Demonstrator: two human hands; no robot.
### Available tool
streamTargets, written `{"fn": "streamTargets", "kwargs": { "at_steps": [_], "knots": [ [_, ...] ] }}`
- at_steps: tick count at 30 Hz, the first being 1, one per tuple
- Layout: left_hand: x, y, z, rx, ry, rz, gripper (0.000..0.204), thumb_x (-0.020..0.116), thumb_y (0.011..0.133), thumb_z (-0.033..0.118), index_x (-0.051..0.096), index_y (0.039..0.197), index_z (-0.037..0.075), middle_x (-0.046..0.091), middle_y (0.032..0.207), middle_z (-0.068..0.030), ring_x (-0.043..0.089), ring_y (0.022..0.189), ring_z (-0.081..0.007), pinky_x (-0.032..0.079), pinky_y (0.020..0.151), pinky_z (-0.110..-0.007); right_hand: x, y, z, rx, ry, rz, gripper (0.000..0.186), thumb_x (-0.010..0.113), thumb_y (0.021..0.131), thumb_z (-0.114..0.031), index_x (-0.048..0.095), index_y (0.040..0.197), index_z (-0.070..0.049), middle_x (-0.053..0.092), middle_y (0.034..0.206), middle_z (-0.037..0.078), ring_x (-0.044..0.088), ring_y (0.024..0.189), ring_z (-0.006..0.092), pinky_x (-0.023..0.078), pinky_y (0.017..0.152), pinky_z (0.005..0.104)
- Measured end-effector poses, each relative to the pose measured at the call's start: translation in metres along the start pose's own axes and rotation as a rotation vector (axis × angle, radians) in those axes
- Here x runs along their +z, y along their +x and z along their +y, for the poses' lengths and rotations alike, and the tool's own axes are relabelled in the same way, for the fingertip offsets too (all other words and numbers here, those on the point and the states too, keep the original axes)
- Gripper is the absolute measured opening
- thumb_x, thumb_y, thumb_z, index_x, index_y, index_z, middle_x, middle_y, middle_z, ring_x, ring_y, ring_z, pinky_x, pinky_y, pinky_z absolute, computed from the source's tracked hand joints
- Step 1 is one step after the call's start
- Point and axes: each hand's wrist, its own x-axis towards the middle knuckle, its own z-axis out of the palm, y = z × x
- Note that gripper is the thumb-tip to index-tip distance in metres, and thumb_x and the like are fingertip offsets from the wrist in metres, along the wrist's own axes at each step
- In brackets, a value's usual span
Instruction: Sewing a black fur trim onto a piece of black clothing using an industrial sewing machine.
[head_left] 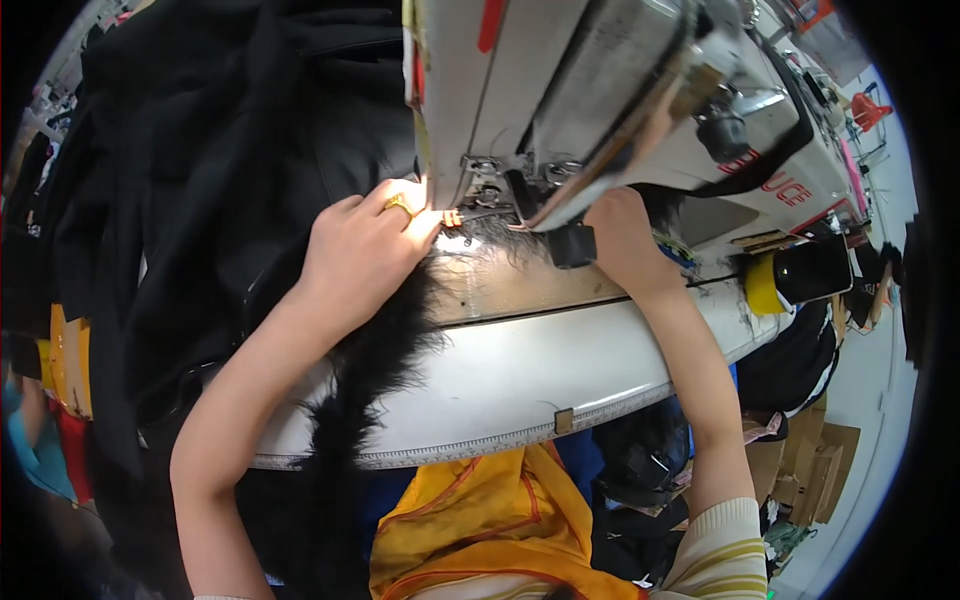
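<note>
A white sewing machine [500, 95] stands over the work, its lamp lighting the needle area. My left hand [365, 250], a gold ring on one finger, is closed just left of the needle, gripping a strip of black fur trim [385, 350]. The trim hangs from under this hand over the front edge of the machine bed. Dark fur also shows beneath the presser foot [485, 212]. My right hand [635, 240] reaches in at the right of the needle area; its fingertips are hidden behind the machine head and a black block. A large black garment [240, 130] lies left of the machine.
A measuring tape strip [480, 446] runs along the front edge of the white table [520, 370]. At the right stands a yellow and black round item [765, 283]. Cardboard boxes [815, 460] and dark cloth lie below on the right. A yellow-orange apron [490, 520] covers my lap.
</note>
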Motion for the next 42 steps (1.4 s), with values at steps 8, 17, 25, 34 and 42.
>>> {"fn": "streamTargets", "kwargs": {
  "at_steps": [8, 17, 25, 34, 42],
  "knots": [
    [-0.004, 0.002, -0.002, -0.032, 0.016, 0.017, 0.013, 0.066, 0.073, 0.017, 0.065, 0.085, 0.013, 0.058, 0.08, 0.0006, 0.058, 0.085, -0.0132, 0.047, 0.06, -0.025, 0.008, 0.008, 0.001, 0.066, -0.041, -0.032, 0.022, 0.054, 0.075, -0.007, 0.067, 0.092, -0.012, 0.064, 0.084, 0.003, 0.062, 0.078, 0.0216, 0.049, 0.07, 0.0309],
    [-0.024, -0.007, 0.003, -0.077, 0.005, -0.014, 0.015, 0.068, 0.076, 0.02, 0.066, 0.086, 0.009, 0.058, 0.1, -0.0025, 0.056, 0.098, -0.0203, 0.042, 0.088, -0.035, -0.007, 0.023, -0.042, 0.062, -0.07, -0.131, 0.016, 0.064, 0.065, -0.018, 0.061, 0.075, -0.005, 0.058, 0.082, 0.009, 0.06, 0.086, 0.0242, 0.047, 0.078, 0.0336],
    [-0.025, -0.03, 0.019, -0.011, 0.109, -0.042, 0.021, 0.066, 0.075, 0.016, 0.063, 0.095, 0.01, 0.055, 0.088, 0.0016, 0.057, 0.085, -0.0128, 0.044, 0.063, -0.026, 0.002, 0.007, -0.008, -0.145, -0.05, -0.046, 0.018, 0.056, 0.073, -0.009, 0.059, 0.09, -0.012, 0.06, 0.091, -0.001, 0.061, 0.082, 0.0156, 0.052, 0.064, 0.0286],
    [0.0, -0.007, 0.003, -0.002, 0.07, -0.02, 0.022, 0.062, 0.075, 0.019, 0.065, 0.096, 0.016, 0.057, 0.088, 0.0035, 0.055, 0.085, -0.0115, 0.045, 0.062, -0.025, 0.006, -0.006, 0.013, 0.003, -0.165, -0.05, 0.028, 0.058, 0.069, -0.007, 0.065, 0.095, -0.016, 0.062, 0.086, -0.001, 0.061, 0.075, 0.0181, 0.05, 0.062, 0.0306],
    [-0.003, -0.001, -0.011, 0.015, 0.024, -0.029, 0.021, 0.059, 0.071, 0.013, 0.067, 0.09, 0.015, 0.059, 0.091, 0.0025, 0.055, 0.089, -0.0121, 0.044, 0.062, -0.026, 0.004, -0.004, -0.004, 0.025, -0.144, -0.016, 0.028, 0.058, 0.07, -0.008, 0.062, 0.097, -0.014, 0.061, 0.09, 0.001, 0.061, 0.076, 0.0179, 0.05, 0.058, 0.0291]
  ]
}}
